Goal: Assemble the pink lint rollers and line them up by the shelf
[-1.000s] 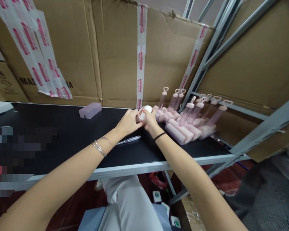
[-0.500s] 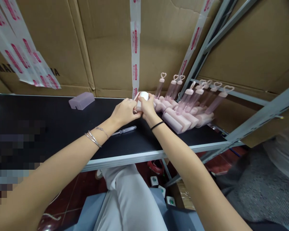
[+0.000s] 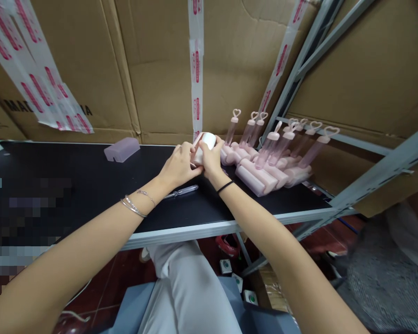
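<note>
Between my hands, above the black tabletop, is a small pink and white rounded plastic piece (image 3: 207, 141). My left hand (image 3: 179, 164) wraps its left side, fingers bent around it. From the right, my right hand (image 3: 212, 155) grips the same piece, thumb on its front. My fingers hide much of it. Just right of my right hand stand several pale pink tubes with heart-shaped handles (image 3: 263, 150), upright or tilted among pink plastic pieces (image 3: 261, 176) lying in a cluster. A clear-handled screwdriver (image 3: 184, 190) lies below my hands.
A translucent purple block (image 3: 122, 149) lies on the black table (image 3: 209, 208) to the left. Cardboard (image 3: 160, 69) with tape rises behind. A metal frame (image 3: 362, 183) stands at the right, near a person in grey (image 3: 386, 269). Small white boxes with green buttons (image 3: 250, 297) sit below.
The piece in my hands has tilted slightly, showing more of its white and pink side. My hands stay nearly in place. The whole view has shifted a little.
</note>
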`<state>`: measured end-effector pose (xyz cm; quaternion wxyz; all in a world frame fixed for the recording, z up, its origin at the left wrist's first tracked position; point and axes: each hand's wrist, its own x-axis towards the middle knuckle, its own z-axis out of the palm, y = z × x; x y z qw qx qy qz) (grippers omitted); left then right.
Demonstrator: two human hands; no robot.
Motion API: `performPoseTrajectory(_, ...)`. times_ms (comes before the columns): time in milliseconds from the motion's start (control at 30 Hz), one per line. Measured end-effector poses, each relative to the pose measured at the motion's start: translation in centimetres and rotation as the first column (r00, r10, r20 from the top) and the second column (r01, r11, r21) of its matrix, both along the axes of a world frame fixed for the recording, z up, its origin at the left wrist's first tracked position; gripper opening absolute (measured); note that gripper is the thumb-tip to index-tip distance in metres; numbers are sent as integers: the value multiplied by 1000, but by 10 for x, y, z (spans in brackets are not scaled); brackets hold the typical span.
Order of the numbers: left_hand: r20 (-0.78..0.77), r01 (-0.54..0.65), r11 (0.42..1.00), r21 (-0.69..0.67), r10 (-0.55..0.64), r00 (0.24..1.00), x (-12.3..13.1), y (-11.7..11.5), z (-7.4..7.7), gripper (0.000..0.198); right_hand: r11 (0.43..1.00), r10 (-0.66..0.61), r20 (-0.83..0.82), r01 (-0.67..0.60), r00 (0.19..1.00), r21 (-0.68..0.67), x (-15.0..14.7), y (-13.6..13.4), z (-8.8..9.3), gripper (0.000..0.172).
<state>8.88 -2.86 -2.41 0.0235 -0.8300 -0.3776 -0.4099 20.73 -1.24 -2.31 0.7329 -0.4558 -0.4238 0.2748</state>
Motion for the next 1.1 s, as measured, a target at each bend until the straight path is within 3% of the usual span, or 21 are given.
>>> performPoseTrajectory(100,146,10,1000,7,-11,989,-1,4,-3,83,996,20,-69,-13,997,91,-3,1,-1,61)
performPoseTrajectory(167,182,30,998,-55,-20,983,-2,7,-3,91,991,22,-79,-11,997,134,-4,2,-3,64)
performPoseTrajectory(333,169,20,998,-64,-8,986,-1,5,-2,69,983,19,-110,2,994,185,-8,8,-9,63)
performPoseTrajectory(433,157,4,998,-59,6,988,2,1,-2,67,979,-25,-106,45,994,197,-9,11,-12,64)
performPoseTrajectory(500,108,2,995,-95,8,994,1,2,1,70,982,-35,-68,47,997,185,-6,13,-13,62)
performPoseTrajectory(600,-105,-4,989,-145,-12,994,-18,14,14,75,976,-48,40,38,998,214,0,12,-14,65)
performPoseTrajectory(667,-207,-126,985,-118,100,973,-45,28,23,70,965,-51,131,15,990,263,4,10,-15,74)
performPoseTrajectory(733,-151,-384,917,-109,367,918,-80,42,26,63,953,1,227,-70,974,294,5,6,-15,82)
performPoseTrajectory(800,-150,-606,781,-151,588,795,-115,53,23,65,942,106,326,-200,940,270,2,3,-17,84)
performPoseTrajectory(867,-201,-719,621,-312,696,689,-141,61,15,70,932,216,428,-316,878,177,-2,-1,-19,85)
performPoseTrajectory(900,-195,-720,593,-360,707,680,-149,64,11,69,927,258,471,-353,844,125,-5,-2,-21,86)
performPoseTrajectory(967,-99,-667,609,-429,702,705,-155,71,8,65,916,315,526,-398,790,50,-8,-4,-23,88)
performPoseTrajectory(1033,124,-558,690,-461,672,730,-148,75,13,61,901,358,538,-433,763,14,-8,-3,-24,91)
performPoseTrajectory(1100,415,-351,799,-488,566,712,-130,74,24,53,899,368,509,-437,778,18,-4,-2,-19,92)
